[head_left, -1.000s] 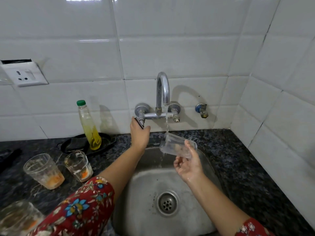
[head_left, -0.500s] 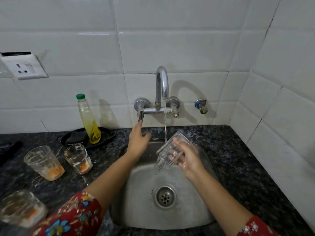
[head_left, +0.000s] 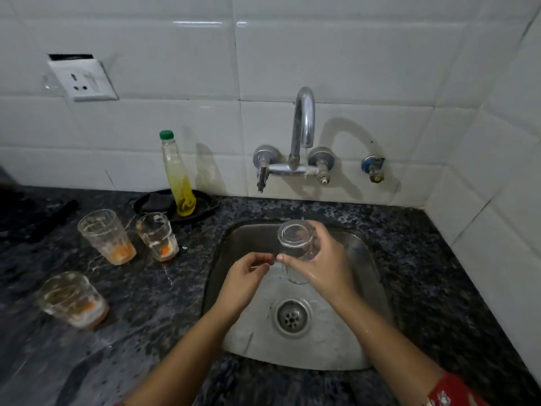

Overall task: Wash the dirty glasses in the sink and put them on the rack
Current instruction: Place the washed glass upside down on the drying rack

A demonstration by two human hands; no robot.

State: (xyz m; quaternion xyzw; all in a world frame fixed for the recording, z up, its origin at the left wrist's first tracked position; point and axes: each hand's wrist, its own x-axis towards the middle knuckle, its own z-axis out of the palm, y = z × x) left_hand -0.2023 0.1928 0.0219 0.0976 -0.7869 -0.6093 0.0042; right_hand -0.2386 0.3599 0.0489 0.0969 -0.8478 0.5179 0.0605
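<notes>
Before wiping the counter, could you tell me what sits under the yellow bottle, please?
A black dish holds the bottle; a dark cloth lies beside it. The dish's middle is covered.

Glossy white tiles are covering the back wall (head_left: 175, 54) and the side wall (head_left: 503, 148) on the right, with a streak of light (head_left: 197, 23) glinting up high. A white socket (head_left: 85, 80) is sitting at the left, above the dark speckled bench (head_left: 424, 259).
</notes>
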